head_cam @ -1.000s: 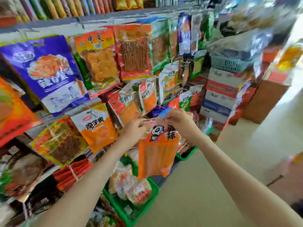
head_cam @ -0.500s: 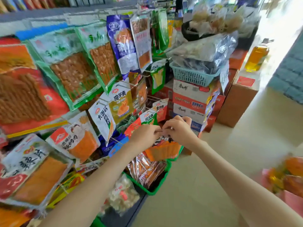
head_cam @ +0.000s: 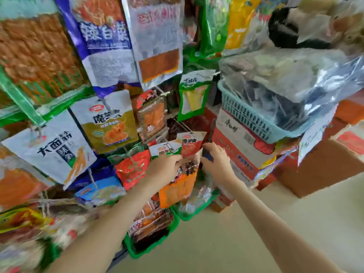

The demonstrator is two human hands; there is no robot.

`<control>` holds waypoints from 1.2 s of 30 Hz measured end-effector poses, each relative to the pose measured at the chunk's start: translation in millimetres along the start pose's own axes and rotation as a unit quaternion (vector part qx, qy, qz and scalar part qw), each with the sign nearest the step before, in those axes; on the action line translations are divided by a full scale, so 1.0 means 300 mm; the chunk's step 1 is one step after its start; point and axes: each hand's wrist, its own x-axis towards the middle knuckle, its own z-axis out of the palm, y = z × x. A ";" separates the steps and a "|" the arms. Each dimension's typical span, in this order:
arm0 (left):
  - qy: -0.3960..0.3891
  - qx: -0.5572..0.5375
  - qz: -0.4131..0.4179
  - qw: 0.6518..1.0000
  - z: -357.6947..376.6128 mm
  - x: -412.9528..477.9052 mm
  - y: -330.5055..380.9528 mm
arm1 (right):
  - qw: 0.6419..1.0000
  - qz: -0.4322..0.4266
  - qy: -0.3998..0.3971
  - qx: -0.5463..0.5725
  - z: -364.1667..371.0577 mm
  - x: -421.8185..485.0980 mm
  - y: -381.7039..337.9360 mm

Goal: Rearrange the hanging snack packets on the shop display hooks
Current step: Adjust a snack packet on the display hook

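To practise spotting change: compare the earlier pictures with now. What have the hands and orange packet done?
The hands, together atop the orange packet before, have drawn apart: the right hand now sits at its right edge, grip unclear. The left hand still grips the top, and the packet still hangs down below it.

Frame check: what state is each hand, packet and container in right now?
left hand: grips orange packet's top.
right hand: at its top, grip unclear.
orange packet: held up, hanging tilted.
red packet: hanging from hook.
green bin: holds packets.
blue basket: full of bags.
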 end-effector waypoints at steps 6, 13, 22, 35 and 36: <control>-0.040 0.031 -0.049 0.997 0.179 0.289 -0.081 | 0.990 0.085 -0.075 0.079 0.138 0.306 0.238; -0.057 0.021 -0.096 0.993 0.391 0.482 -0.157 | 0.980 0.127 -0.090 0.122 0.312 0.551 0.435; -0.076 0.111 -0.172 0.976 0.622 0.561 -0.171 | 0.973 0.052 -0.050 0.220 0.506 0.735 0.592; -0.054 0.110 -0.206 0.971 0.756 0.573 -0.158 | 0.995 -0.050 -0.001 0.092 0.540 0.871 0.642; -0.044 0.108 -0.208 0.971 0.756 0.568 -0.151 | 0.994 -0.055 0.000 0.099 0.530 0.851 0.647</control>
